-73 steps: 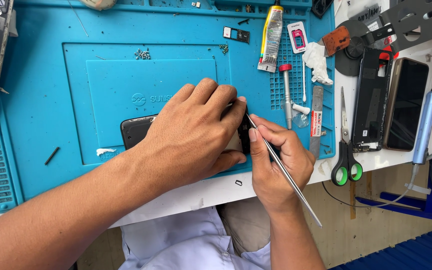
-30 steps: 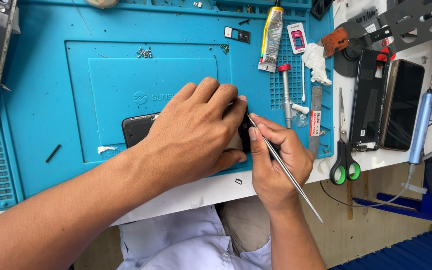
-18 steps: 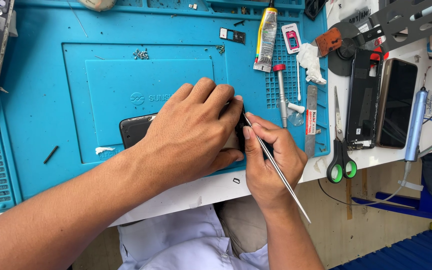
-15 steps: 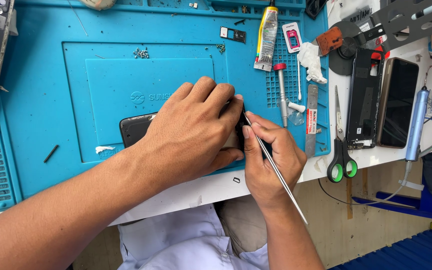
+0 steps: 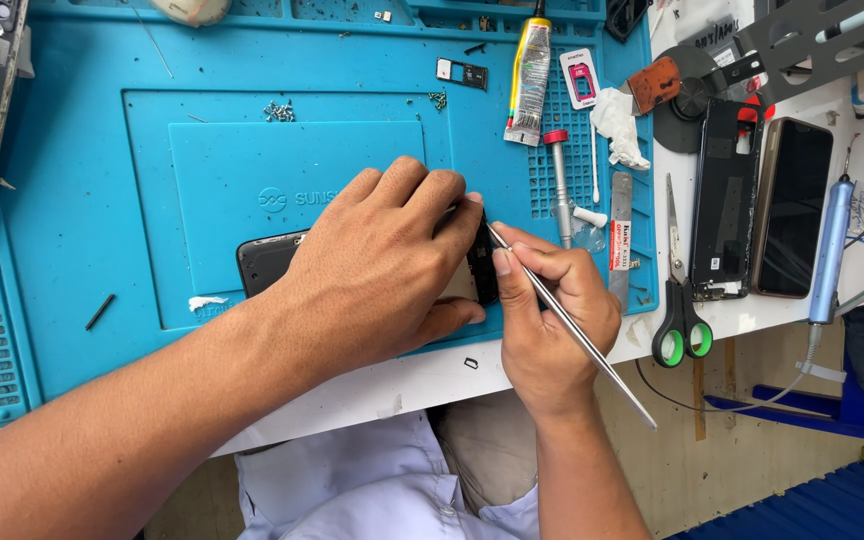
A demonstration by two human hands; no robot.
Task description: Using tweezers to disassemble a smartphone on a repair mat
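A dark phone [image 5: 264, 262] lies flat on the blue work mat [image 5: 102, 180], mostly hidden under my left hand [image 5: 372, 262], which presses down on it with fingers spread over its right end. My right hand [image 5: 550, 318] grips thin metal tweezers [image 5: 577, 335] like a pen. Their tip sits at the phone's right edge, just beside my left fingertips. The long end of the tweezers sticks out past my wrist toward the table's front edge.
On the mat's right stand a glue tube [image 5: 529, 70], a red-capped screwdriver [image 5: 559, 180] and loose screws [image 5: 277, 110]. Green-handled scissors [image 5: 680, 290], two dark phones [image 5: 757, 205], a blue pen tool [image 5: 828, 250] and a crumpled tissue [image 5: 617, 125] lie on the white table.
Both hands stay on the phone. The tweezers' tip has shifted only slightly at the phone's right edge; the view has drifted a little.
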